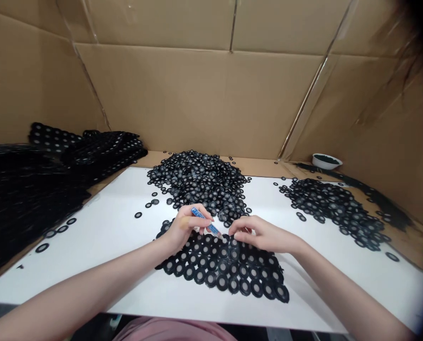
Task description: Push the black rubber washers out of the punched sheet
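In my left hand (183, 228) is a slim blue pen-like tool (202, 219) with pale lettering, held slantwise between closed fingers. Its tip points down at the far edge of a panel of joined black rings (223, 283) with pale centres. My right hand (259, 233) bends over that same edge, thumb and fingertips pinched together at a ring beside the tip. Whatever lies between those fingertips is too small to make out. Just beyond both hands rises a large heap of loose black rings (200, 177).
A second pile of rings (334, 208) spreads over the right of the white board (133, 293). Finished-looking dotted black panels (105, 147) and dark stringy material (23, 194) lie left. At the back right stands a white bowl (327, 162). Cardboard walls (197, 94) enclose the work area.
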A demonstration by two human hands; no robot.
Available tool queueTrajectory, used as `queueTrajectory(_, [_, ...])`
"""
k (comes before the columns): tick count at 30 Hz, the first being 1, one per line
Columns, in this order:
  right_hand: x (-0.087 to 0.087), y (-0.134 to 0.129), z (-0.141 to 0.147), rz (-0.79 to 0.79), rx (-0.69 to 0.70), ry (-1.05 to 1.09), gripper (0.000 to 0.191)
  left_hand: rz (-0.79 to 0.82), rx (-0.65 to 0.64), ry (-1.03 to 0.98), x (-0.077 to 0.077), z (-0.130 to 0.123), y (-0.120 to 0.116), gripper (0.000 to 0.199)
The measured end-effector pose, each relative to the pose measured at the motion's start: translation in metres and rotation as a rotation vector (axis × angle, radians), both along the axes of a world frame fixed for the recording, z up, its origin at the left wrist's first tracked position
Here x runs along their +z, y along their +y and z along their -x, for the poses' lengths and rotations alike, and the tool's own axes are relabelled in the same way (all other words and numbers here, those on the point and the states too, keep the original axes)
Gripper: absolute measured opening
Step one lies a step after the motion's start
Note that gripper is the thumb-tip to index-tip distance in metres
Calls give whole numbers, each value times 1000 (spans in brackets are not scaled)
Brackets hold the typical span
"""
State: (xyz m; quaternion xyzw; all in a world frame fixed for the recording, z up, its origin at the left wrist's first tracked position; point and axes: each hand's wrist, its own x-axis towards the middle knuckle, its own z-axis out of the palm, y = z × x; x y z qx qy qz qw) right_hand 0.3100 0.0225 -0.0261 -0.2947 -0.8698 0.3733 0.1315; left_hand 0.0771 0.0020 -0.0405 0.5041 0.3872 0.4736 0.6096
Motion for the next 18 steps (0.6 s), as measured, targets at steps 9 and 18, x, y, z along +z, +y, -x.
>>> queueTrajectory(9, [-20, -12, 29, -185, -122, 32, 16, -56, 2, 26, 13, 11, 2, 8])
queueTrajectory(18, [-22, 2, 44, -150, -172, 36, 24, -130, -17, 155, -6, 20, -3, 12])
